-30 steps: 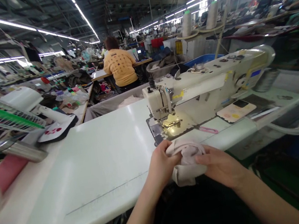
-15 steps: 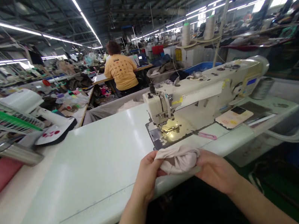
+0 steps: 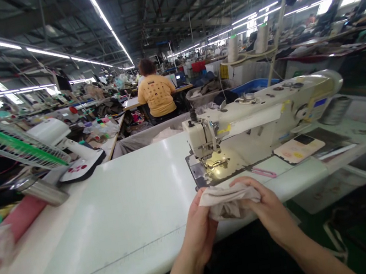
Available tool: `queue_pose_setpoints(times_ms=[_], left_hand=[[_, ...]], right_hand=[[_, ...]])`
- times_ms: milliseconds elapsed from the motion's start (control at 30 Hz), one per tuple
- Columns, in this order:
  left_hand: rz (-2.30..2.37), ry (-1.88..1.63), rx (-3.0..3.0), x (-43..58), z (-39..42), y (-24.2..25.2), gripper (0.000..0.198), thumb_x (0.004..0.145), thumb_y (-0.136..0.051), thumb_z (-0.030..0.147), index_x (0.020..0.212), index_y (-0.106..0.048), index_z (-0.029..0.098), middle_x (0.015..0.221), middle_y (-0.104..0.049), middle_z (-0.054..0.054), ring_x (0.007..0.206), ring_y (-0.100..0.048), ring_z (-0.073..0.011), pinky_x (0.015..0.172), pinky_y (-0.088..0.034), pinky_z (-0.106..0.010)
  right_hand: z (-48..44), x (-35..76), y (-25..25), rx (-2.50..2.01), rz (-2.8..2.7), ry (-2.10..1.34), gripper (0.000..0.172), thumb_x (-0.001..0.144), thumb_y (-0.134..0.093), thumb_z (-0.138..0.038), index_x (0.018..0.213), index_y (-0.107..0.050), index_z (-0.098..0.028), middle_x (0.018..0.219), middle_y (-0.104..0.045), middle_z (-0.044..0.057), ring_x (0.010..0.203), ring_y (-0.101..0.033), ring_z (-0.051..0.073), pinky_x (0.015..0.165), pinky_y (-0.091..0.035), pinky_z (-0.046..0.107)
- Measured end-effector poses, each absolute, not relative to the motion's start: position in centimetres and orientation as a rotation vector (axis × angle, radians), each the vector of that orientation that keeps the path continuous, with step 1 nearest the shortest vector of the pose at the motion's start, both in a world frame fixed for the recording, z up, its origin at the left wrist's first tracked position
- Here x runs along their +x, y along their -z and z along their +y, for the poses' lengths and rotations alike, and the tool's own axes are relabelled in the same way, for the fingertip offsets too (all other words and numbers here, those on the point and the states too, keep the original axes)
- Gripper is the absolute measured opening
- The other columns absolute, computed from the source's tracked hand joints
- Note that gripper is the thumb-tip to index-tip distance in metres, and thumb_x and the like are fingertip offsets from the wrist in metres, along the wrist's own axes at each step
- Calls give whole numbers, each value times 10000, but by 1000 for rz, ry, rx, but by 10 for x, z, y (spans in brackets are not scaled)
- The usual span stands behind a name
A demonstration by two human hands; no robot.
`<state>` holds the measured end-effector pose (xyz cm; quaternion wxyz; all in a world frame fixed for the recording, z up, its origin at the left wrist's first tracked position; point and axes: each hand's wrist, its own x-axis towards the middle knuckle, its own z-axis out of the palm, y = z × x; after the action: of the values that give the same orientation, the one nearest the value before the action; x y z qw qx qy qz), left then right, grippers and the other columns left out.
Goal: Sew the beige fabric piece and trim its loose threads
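A light beige piece of fabric, bunched and folded, is held up at the front edge of the sewing table. My left hand grips its left side, fingers partly behind the cloth. At the other end my right hand is closed on the fabric, with fingers over the top. Just beyond stands the sewing machine, its lamp lighting the needle plate. Pink-handled thread snips lie on the table close behind my right hand.
A phone in a decorated case lies right of the machine. To the left are a tilted fan and a steel flask. Thread cones stand behind. A person in a yellow shirt sits ahead, facing away.
The view has turned slightly left. Both hands have shifted the fabric and refolded it; my right hand's fingers now come over its top edge.
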<state>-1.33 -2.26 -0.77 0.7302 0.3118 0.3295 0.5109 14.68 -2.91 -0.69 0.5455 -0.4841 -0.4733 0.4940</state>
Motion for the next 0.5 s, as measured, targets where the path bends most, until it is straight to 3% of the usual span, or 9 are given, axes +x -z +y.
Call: queue_pose_setpoints(times_ms=[100, 233, 367, 500], left_hand=[[720, -996, 858, -13, -24, 10, 341, 770, -760, 286, 839, -453, 155, 759, -543, 31, 673, -446, -65, 647, -359, -186], [966, -989, 1198, -8, -21, 22, 310, 702, -690, 167, 797, -395, 182, 660, -461, 70, 581, -363, -64, 543, -276, -196], [1201, -1149, 1354, -8, -12, 35, 221, 707, -629, 207, 895, -527, 151, 712, -579, 19, 653, -460, -116, 598, -343, -228], [1255, -1219, 1336, -12, -7, 40, 132, 726, -544, 209, 786, -631, 129, 801, -669, -58, 776, -552, -171, 706, -415, -263]], right_hand=[[-24, 150, 4, -959, -788, -1455, 256, 756, -726, -322, 961, -626, -205, 973, -666, 39, 940, -580, 213, 771, -453, 283], [-23, 150, 5, -843, -660, -1527, 296, 711, -769, -318, 946, -630, -205, 1010, -664, 51, 1000, -576, 231, 791, -475, 293], [-31, 144, 11, -893, -907, -1634, 332, 743, -725, -394, 996, -621, -205, 987, -670, 52, 936, -602, 216, 814, -479, 302], [-31, 139, 20, -1150, -1218, -1334, 415, 640, -734, -405, 971, -591, -200, 878, -686, 25, 832, -625, 214, 766, -497, 291]])
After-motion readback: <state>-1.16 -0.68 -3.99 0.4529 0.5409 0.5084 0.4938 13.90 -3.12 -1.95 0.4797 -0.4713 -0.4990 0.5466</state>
